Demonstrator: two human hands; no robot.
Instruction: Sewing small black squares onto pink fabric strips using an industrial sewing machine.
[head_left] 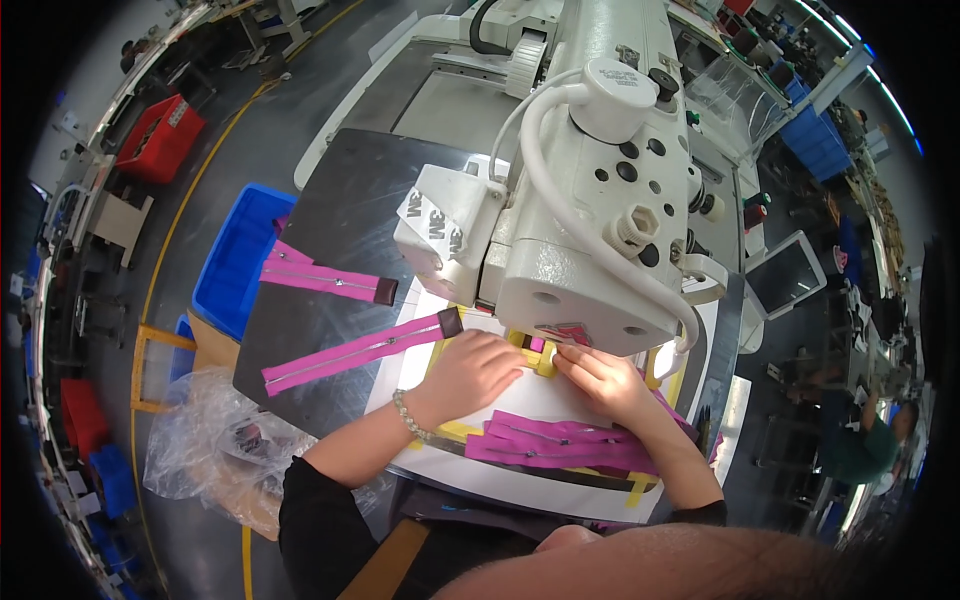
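Under the head of a white industrial sewing machine (590, 270), a small magenta piece (537, 344) shows inside a yellow-edged slot (543, 364). My left hand (470, 375) lies left of this slot, its fingers together and bent lightly over the white sheet. From the right, my right hand (605, 380) reaches in with fingers stretched flat, their tips at the slot's edge. A magenta zipper (360, 350) with a dark end tab lies beside my left hand. Several more magenta zippers (550, 443) lie in front of my hands, partly beneath my right forearm. The machine head hides the needle area.
Another magenta zipper (325, 280) lies on the dark metal table (345, 195) at the left. Beyond its edge stand a blue bin (232, 260) and a clear plastic bag (210, 435). A white hose (575, 210) curves across the machine head.
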